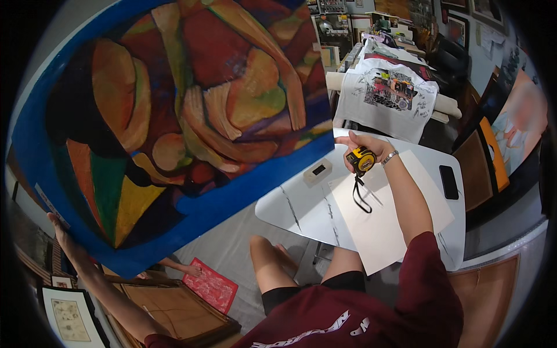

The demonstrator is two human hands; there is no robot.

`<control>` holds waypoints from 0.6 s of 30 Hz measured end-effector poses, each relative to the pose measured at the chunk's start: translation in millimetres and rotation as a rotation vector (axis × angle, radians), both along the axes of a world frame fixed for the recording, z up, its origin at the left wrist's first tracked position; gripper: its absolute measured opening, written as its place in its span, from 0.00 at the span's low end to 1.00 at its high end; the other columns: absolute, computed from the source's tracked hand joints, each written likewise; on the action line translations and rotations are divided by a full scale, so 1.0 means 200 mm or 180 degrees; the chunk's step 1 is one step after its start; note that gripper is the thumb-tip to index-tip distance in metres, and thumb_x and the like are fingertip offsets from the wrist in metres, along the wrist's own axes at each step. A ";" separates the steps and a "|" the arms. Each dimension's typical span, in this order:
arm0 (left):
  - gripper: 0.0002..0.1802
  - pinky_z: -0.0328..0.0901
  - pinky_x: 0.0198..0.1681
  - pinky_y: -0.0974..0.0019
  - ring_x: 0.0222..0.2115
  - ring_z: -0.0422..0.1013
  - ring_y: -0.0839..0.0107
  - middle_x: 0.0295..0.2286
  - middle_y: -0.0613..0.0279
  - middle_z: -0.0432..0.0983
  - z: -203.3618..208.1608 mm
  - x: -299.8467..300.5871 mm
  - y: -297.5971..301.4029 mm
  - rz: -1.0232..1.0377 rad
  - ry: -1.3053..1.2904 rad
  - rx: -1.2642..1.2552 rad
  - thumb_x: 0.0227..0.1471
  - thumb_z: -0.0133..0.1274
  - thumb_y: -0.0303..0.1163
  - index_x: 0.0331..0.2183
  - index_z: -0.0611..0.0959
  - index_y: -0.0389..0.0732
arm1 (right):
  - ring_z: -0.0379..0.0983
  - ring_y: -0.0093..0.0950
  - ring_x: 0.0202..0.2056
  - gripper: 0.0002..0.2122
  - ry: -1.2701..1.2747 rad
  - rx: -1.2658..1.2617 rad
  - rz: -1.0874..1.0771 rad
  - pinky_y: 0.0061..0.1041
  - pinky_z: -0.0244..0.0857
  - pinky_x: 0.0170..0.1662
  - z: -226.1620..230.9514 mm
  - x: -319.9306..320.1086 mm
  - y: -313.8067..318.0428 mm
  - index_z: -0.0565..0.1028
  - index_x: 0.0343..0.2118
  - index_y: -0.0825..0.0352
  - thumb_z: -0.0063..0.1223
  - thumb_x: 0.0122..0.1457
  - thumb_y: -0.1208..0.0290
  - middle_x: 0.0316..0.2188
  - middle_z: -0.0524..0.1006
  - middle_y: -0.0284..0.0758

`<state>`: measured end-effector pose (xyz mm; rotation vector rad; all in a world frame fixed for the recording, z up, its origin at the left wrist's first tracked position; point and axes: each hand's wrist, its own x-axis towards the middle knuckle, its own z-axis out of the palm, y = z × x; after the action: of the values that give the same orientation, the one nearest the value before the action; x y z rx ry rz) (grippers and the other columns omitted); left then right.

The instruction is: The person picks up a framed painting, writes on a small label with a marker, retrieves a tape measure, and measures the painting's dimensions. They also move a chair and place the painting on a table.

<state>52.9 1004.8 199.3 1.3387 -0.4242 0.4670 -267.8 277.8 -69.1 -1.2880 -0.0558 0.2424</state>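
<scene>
A large abstract painting [191, 122] with a blue border and brown, red and green shapes fills the upper left, tilted. My left hand [67, 239] grips its lower left edge, the thumb on the front and the other fingers hidden behind. Above the table my right hand [374, 148] holds a yellow and black tape measure [361, 160] with a black wrist strap hanging down. The fingertips of that hand lie close to the painting's right edge; whether they touch it I cannot tell. Beneath the hand, a large cream sheet [377, 232] lies on the white marbled table [290, 217].
On the table are a black phone [448, 182] and a small beige box [318, 170] with a dark window. A printed white T-shirt [389, 95] drapes over a stack behind. Frames [476, 159] lean at right; a wooden frame [168, 307] lies lower left, beside a red mat [212, 287] bearing a bare foot.
</scene>
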 end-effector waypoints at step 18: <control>0.35 0.69 0.54 0.59 0.49 0.75 0.63 0.49 0.57 0.79 -1.10 0.95 -0.73 -0.2013 0.2000 0.0621 0.66 0.46 0.59 0.58 0.76 0.38 | 0.82 0.32 0.29 0.29 0.1738 -0.0378 -0.1557 0.29 0.76 0.33 0.23 -1.25 0.78 0.77 0.36 0.73 0.46 0.68 0.43 0.27 0.83 0.41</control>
<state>243.2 858.9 -21.1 1.3716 -0.3432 -0.5237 -517.4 433.4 -22.8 -1.2736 0.7398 0.1688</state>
